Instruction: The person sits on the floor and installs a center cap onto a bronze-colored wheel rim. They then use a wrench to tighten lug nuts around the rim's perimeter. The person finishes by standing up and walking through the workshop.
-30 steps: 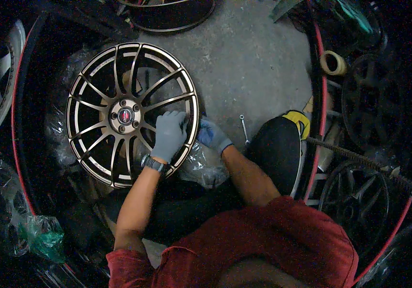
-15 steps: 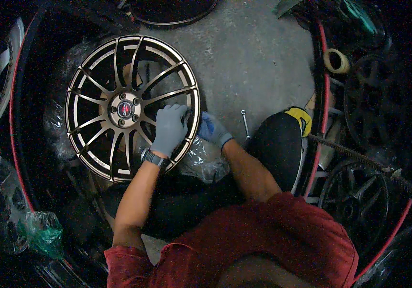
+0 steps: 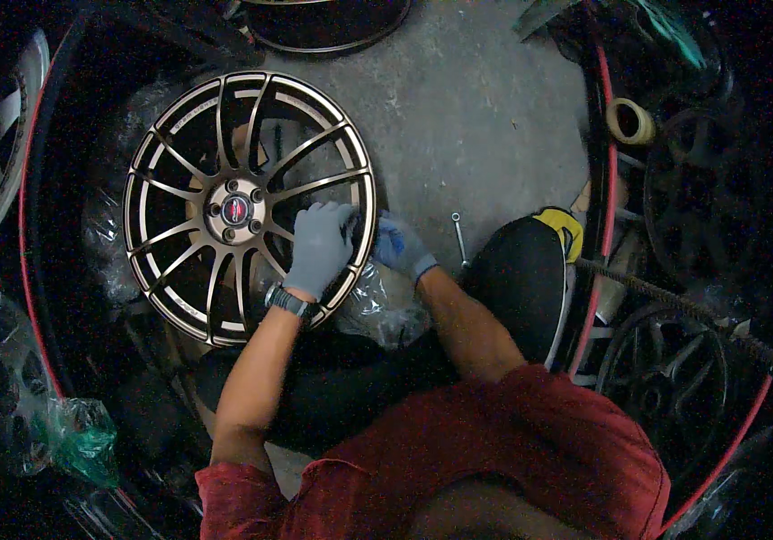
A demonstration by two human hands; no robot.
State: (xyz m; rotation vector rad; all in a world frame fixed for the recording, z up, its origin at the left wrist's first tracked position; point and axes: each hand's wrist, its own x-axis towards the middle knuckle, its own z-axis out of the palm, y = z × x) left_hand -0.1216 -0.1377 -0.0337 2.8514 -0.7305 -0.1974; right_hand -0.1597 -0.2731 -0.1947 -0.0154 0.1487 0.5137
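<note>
My red shirt (image 3: 494, 459) fills the bottom of the view, and both my bare forearms reach forward from it. My left hand (image 3: 319, 247), in a grey glove with a dark watch (image 3: 287, 300) at the wrist, lies flat on the lower right spokes of a bronze wheel (image 3: 247, 207), fingers held close together and pressed against the metal, the fingertips near the rim. My right hand (image 3: 400, 247), in a blue glove, sits just beside the wheel's right edge; its fingers curl toward the rim, but I cannot tell whether they are pinching anything. Crumpled clear plastic (image 3: 382, 306) lies under that wrist, touching the wheel's lower right edge. My dark trouser knee (image 3: 517, 279) rises on the right, with a yellow patch (image 3: 562, 225) at its far end.

The wheel lies face up on the grey concrete floor (image 3: 467, 117), its hub (image 3: 235, 211) left of my left hand. A small metal wrench (image 3: 459, 238) lies on the floor between my right hand and my knee. Beyond the wheel's upper right edge the concrete is bare. Dark tyres with red stripes (image 3: 607, 135) crowd both sides, a roll of tape (image 3: 629, 121) rests on the right stack, and another dark rim (image 3: 323, 22) sits at the far edge.
</note>
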